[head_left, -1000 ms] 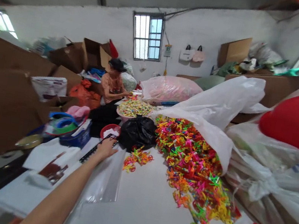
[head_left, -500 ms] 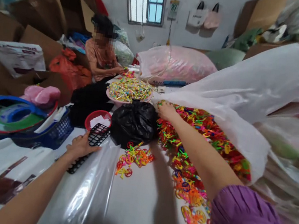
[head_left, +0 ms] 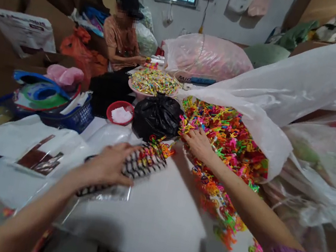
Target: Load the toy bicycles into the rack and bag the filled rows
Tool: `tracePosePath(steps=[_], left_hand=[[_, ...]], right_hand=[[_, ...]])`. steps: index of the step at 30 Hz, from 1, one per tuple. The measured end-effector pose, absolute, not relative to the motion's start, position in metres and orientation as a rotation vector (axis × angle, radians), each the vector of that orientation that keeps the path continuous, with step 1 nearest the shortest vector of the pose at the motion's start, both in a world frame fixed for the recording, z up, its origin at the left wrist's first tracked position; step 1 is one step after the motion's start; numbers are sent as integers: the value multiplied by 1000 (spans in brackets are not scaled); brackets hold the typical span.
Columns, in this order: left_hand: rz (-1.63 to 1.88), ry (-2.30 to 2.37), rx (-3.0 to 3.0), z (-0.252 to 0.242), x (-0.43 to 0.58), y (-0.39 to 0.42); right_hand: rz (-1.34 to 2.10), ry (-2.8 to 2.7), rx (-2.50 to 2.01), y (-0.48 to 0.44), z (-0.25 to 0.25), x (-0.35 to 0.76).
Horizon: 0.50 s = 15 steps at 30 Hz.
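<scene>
My left hand (head_left: 112, 164) grips a black plastic grid (head_left: 145, 165) with rows of openings, thumb on the near side and fingers over the top. The grid is slightly blurred and tilted above a clear plastic bag (head_left: 108, 191). My right hand (head_left: 199, 145) lies on the left edge of a large heap of small bright plastic pieces (head_left: 228, 132), some with wheel-like rings. Its fingers are stretched out, with the tips partly among the pieces. A smaller cluster of the same pieces (head_left: 164, 148) sits just beyond the grid.
A black plastic bag (head_left: 156, 117) stands beside a red basket (head_left: 111, 110) holding white material. Behind is a heaped bowl (head_left: 138, 93), near a seated person (head_left: 122, 41). A white plastic sack (head_left: 276, 146) surrounds the heap's right side. A blue basket (head_left: 81, 113) stands left.
My left hand has brought the black grid rightward, close to the small cluster. My right hand has drawn back toward me along the heap's edge. The view has tilted downward.
</scene>
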<state>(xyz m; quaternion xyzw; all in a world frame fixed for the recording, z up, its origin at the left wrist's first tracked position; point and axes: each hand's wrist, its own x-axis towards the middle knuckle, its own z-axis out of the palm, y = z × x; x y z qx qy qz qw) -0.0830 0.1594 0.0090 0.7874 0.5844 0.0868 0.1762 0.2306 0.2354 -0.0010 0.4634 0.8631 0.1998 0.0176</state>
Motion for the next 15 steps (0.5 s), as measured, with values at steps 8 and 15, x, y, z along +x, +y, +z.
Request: tracePosePath(steps=[8, 15], left_hand=[[-77, 926, 2517, -57, 74, 43], [263, 1143, 2239, -44, 1, 52]], right_hand=[[545, 2792, 1457, 226, -19, 166], [411, 2775, 1448, 268, -46, 131]])
